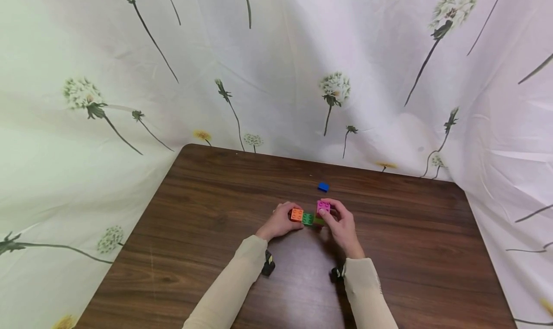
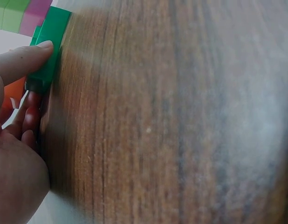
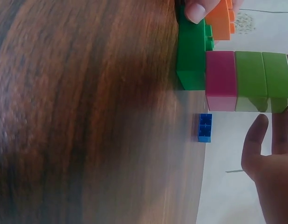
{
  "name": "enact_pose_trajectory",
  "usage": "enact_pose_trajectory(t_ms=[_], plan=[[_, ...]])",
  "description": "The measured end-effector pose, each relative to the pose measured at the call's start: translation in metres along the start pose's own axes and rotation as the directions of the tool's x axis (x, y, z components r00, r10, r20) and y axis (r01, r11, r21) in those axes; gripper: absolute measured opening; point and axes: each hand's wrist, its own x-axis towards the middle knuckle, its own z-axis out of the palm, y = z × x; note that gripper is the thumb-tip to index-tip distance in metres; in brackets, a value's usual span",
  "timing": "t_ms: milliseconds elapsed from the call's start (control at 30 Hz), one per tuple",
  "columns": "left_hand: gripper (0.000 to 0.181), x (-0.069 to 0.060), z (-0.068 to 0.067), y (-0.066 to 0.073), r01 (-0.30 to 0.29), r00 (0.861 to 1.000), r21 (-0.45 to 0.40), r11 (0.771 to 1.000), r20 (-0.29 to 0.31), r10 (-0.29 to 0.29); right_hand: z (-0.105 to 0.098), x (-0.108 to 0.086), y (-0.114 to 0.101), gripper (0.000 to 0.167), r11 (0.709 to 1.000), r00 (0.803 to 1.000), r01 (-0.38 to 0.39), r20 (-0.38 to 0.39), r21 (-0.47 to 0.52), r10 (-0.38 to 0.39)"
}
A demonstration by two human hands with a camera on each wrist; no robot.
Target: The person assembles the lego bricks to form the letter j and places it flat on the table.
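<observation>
A long green toy brick lies on the table with an orange brick on its left end. My left hand pinches the green brick near that end, its thumb against the near side. Over the other end stands a column of bricks: a pink one at the bottom, two light green ones above it, and a pink one on top. The bottom pink brick meets the green brick. My right hand holds the column near its top, thumb in front and fingers behind.
A small blue brick lies on the brown wooden table, beyond the stack. White cloth with a dandelion print hangs behind the table and at its sides. A black device is at the left wrist, another at the right.
</observation>
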Motion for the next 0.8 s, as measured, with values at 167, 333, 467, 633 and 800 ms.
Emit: enact_pose_trajectory(t_ms=[167,333,467,633,800], plan=[[0.04,-0.0006,-0.0004,0.0009,-0.002,1.0,0.004,1.0,-0.004,0.002,0.0007,-0.0002,0.0001,0.029,1.0,1.0,0.017,-0.012,0.017,-0.017],[0.041,-0.0008,-0.0002,0.0004,0.001,1.0,0.011,1.0,-0.002,-0.001,0.0016,0.0005,0.0018,0.028,0.999,0.999,0.036,-0.025,0.022,-0.035],[0.041,-0.001,0.0001,-0.0002,0.006,1.0,0.01,1.0,-0.003,-0.006,0.0028,0.0,0.0018,0.027,0.998,0.998,0.059,-0.032,0.025,-0.058],[0.041,-0.0007,0.0004,-0.0005,0.007,1.0,0.012,1.0,-0.003,-0.007,0.0037,-0.0012,0.0006,0.026,0.997,0.997,0.071,-0.038,0.03,-0.07],[0.042,-0.0004,0.001,-0.0012,0.01,1.0,0.009,1.0,-0.001,-0.01,0.0046,-0.0017,0.0005,0.027,0.997,0.997,0.071,-0.045,0.04,-0.069]])
